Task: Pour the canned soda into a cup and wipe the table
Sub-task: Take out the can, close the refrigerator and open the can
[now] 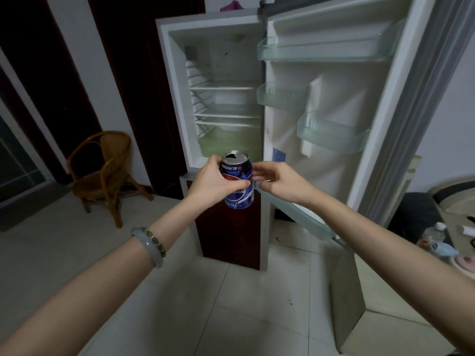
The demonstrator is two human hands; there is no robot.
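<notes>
Here, opened Pepsi can (238, 197), contents hidden; left hand (211, 185) fingers (241, 184) clamped round it; right hand (281, 183) fingers (260, 171) loosely apart at its side.

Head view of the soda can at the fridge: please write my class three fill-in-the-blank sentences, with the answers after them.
1. The soda can is in the grip of the hand on the person's ___ side.
2. The soda can's body is mostly ___ in colour.
3. The fridge door stands ___.
Missing words: left; blue; open.
</notes>
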